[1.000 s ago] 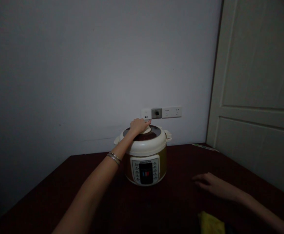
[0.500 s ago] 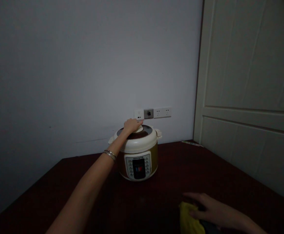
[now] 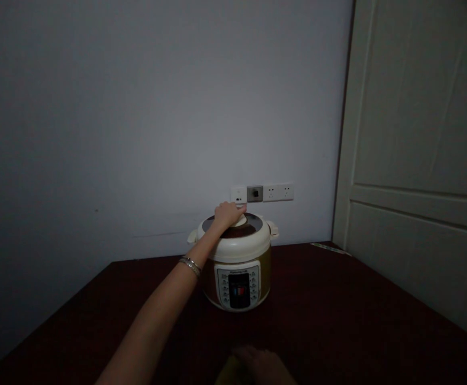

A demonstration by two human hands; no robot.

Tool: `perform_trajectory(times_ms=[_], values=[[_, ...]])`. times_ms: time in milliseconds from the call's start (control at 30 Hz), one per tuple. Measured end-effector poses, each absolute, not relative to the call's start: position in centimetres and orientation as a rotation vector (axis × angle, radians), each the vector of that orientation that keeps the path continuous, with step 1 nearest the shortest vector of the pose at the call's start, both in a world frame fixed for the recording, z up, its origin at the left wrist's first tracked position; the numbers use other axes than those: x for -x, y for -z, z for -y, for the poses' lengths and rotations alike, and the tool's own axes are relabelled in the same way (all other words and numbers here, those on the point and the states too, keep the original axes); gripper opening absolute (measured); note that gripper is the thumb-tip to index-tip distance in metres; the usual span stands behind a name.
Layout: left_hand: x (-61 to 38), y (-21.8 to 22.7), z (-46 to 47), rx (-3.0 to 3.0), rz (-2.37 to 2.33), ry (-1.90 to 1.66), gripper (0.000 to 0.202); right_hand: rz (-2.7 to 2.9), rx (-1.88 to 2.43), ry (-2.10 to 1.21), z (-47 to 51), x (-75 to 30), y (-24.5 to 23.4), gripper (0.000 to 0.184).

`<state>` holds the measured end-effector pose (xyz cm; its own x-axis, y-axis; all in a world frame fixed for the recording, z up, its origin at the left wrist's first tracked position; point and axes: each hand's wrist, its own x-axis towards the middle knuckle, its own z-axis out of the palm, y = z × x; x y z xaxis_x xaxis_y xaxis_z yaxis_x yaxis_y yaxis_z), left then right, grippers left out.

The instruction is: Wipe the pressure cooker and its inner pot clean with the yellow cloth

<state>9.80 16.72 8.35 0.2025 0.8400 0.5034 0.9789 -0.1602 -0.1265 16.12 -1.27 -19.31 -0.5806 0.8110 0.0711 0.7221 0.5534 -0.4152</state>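
Observation:
An electric pressure cooker (image 3: pixel 238 249) with a white rim, a dark lid top and a control panel (image 3: pixel 239 289) stands on the dark red table. My left hand (image 3: pixel 228 215) reaches over from the left, its fingers closed around the knob (image 3: pixel 239 220) on the lid; a bracelet circles that wrist. Low at the bottom edge, my right hand (image 3: pixel 266 366) is dim and smeared by motion. It grips a yellow cloth (image 3: pixel 233 372), which the frame's edge partly cuts off. The right hand is in front of the cooker and apart from it.
Behind the cooker, wall sockets (image 3: pixel 278 192) and a grey switch plate (image 3: pixel 254 193) are set in the pale wall. A panelled door (image 3: pixel 418 219) rises at the right. A thin strip (image 3: pixel 331 248) lies near the table's back right corner. The tabletop (image 3: pixel 337 310) is dark red.
My right hand has moved left and lower with the yellow cloth. My left hand stays on the lid knob. The whole view has shifted slightly, so the cooker sits farther right and lower.

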Motion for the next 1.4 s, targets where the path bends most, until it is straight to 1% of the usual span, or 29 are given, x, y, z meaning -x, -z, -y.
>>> perform_trajectory(times_ms=[100, 133, 200, 300, 400, 467, 533, 600, 667, 733, 800, 867, 967, 1100, 1233, 1300, 1400], values=[[-9.7, -8.3, -16.6, 2.061, 1.692, 0.450, 0.071, 2.569, 1.222, -0.116, 0.6, -14.3, 19.7, 0.031], [-9.7, -8.3, -16.6, 2.068, 1.697, 0.449, 0.070, 2.565, 1.195, 0.017, 0.6, -14.1, 19.1, 0.024], [-9.6, -8.3, -16.6, 2.088, 1.700, 0.461, 0.068, 2.540, 1.130, 0.214, 1.0, -14.6, 16.7, 0.019], [-9.4, -8.1, -16.8, 2.108, 1.662, 0.549, 0.065, 2.476, 1.056, 0.180, 1.8, -17.1, 10.8, 0.016], [-9.3, -8.0, -17.2, 2.136, 1.629, 0.672, 0.063, 2.176, 0.985, 0.029, 1.6, -20.8, 4.9, 0.024], [-9.2, -8.2, -17.6, 2.184, 1.614, 0.798, 0.063, 2.010, 1.006, -0.055, 0.5, -23.7, 2.1, 0.026], [-8.7, -8.7, -17.8, 2.273, 1.591, 1.058, 0.058, 1.864, 1.067, -0.074, -1.3, -26.5, 0.3, 0.030], [-7.6, -9.4, -17.6, 2.328, 1.550, 1.425, 0.045, 1.720, 1.144, -0.030, -3.7, -29.0, -0.6, 0.035], [-5.7, -10.0, -16.9, 2.285, 1.494, 1.716, 0.030, 1.566, 1.227, 0.013, -6.5, -31.1, -0.9, 0.037], [-3.2, -10.3, -15.8, 2.264, 1.416, 1.755, 0.020, 1.464, 1.287, -0.031, -9.3, -32.8, -0.7, 0.040], [-0.2, -9.9, -14.8, 2.216, 1.498, 1.736, 0.023, 1.413, 1.324, -0.142, -11.9, -33.8, 0.0, 0.043], [2.6, -8.8, -14.3, 2.086, 1.675, 1.642, 0.025, 1.377, 1.340, -0.304, -14.3, -34.2, 1.0, 0.046], [5.9, -6.4, -14.7, 1.827, 1.935, 1.413, 0.025, 1.340, 1.332, -0.594, -17.1, -34.0, 2.9, 0.047], [7.6, -3.0, -16.4, 1.670, 2.204, 1.212, 0.033, 1.302, 1.261, -0.953, -19.5, -32.9, 4.9, 0.047], [7.6, -1.6, -17.8, 1.815, 2.241, 1.315, 0.039, 1.184, 1.156, -1.222, -20.3, -31.8, 5.9, 0.047], [7.3, -1.5, -18.0, 1.889, 2.258, 1.403, 0.040, 1.158, 1.100, -1.288, -20.2, -31.4, 6.1, 0.043], [7.1, -1.5, -17.9, 2.021, 2.256, 1.494, 0.034, 1.191, 1.031, -1.331, -19.8, -31.0, 6.1, 0.038]])
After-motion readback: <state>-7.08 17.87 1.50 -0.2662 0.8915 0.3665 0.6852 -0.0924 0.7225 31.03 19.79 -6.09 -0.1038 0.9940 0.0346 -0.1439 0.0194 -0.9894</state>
